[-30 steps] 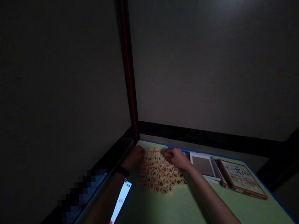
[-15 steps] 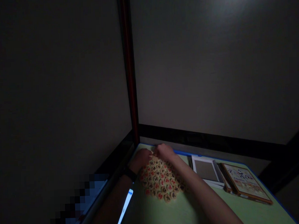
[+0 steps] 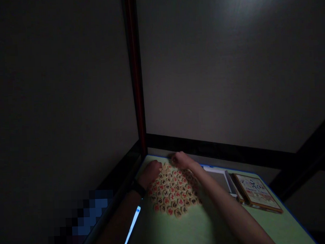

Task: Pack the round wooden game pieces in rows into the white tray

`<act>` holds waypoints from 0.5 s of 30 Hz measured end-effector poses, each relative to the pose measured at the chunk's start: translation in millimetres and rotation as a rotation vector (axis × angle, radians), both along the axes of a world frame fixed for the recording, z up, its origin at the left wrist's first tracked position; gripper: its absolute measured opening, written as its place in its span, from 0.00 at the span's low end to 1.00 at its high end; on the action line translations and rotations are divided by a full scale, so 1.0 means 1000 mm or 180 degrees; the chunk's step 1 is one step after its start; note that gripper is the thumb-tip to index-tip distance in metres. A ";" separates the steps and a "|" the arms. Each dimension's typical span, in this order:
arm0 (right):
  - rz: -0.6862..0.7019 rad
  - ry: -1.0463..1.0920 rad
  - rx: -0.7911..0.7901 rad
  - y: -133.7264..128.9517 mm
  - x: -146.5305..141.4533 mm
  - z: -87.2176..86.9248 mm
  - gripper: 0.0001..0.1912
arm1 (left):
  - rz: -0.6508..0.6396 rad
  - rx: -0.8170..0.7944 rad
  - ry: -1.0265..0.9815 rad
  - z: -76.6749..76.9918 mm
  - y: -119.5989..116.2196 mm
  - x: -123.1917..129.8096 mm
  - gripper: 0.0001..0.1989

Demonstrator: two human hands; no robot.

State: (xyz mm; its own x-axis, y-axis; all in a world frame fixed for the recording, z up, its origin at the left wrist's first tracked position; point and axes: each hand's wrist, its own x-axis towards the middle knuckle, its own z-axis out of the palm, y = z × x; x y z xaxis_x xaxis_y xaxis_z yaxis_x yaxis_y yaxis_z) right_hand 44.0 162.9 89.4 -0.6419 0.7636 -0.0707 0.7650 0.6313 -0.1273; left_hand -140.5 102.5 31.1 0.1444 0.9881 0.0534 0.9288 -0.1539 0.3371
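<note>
Many round, pale Chinese chess pieces (image 3: 171,191) with red or black characters lie packed close together in a patch on the green table. At the patch's far left edge is my left hand (image 3: 151,171), fingers curled in, with a dark band on the wrist. My right hand (image 3: 182,159) is at the far right edge of the patch, its fingers bent down and closed. Both sets of fingertips are partly hidden and dim, so anything within them cannot be made out. A small gap with a few pieces separates the hands.
An open white box tray (image 3: 219,175) lies right of my right forearm, partly covered by it. Beside it is a flat printed box (image 3: 258,191). A lit phone screen (image 3: 131,228) shows near my left forearm. Walls meet behind the green table (image 3: 198,227).
My hands, close together before over the far end of the pieces, have moved apart: the left outward to the left, the right to the right. The view has shifted slightly.
</note>
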 end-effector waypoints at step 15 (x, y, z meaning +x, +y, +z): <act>-0.0053 -0.0206 0.0047 -0.018 -0.007 -0.021 0.14 | 0.0340 0.0157 -0.0740 -0.001 0.006 -0.006 0.10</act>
